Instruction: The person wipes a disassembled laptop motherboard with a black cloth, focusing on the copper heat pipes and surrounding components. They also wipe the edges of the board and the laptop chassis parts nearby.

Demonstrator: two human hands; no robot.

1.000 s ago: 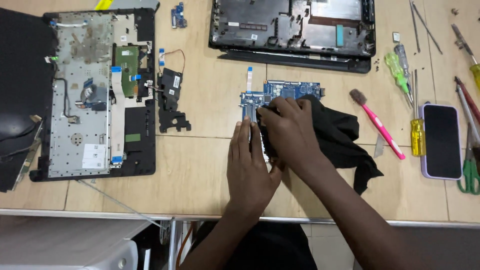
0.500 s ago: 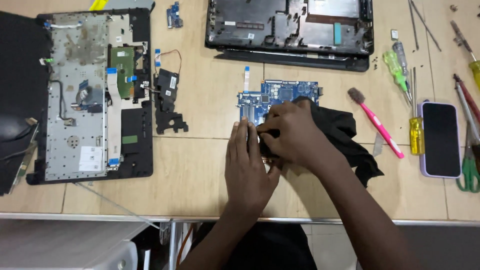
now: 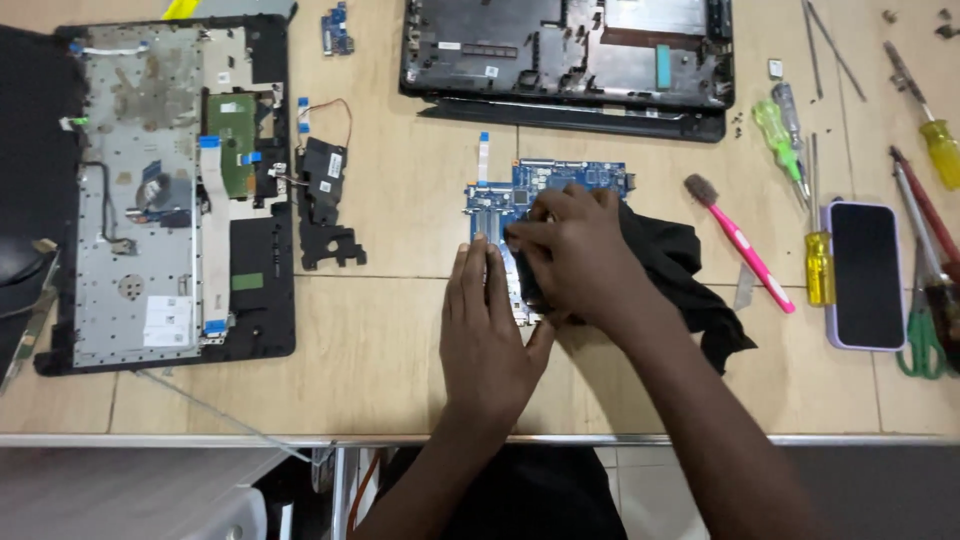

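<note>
Far off to the left of the hands lies an opened black laptop half with a grey metal plate (image 3: 150, 200), and nearer in sits a small black plastic part with thin wires (image 3: 322, 190). One loose thin wire could catch on a sleeve and pull that part off the wooden table (image 3: 400, 330).

The left hand (image 3: 490, 335) lies flat and wide open, fingers straight and close together. It grips nothing. Its fingertips press on the near left edge of the small blue circuit board (image 3: 545, 185). If this hand slips, the board could slide across the table and get scratched.

The right hand (image 3: 570, 260) is just beside it, touching it, and curled about halfway shut. It holds a bunched black cloth (image 3: 680, 265) down on the middle of the board. Pushing too hard could bend the board or snap off a tiny piece. The cloth could also snag on a small part and tear it loose.

Past the fingertips lies a black laptop bottom shell (image 3: 565, 60). To the right of the right hand lie a pink-handled brush (image 3: 745, 250), then a yellow-handled screwdriver (image 3: 818, 265), then a phone in a lilac case (image 3: 866, 275). A wide swing of the elbow could knock these off.
</note>
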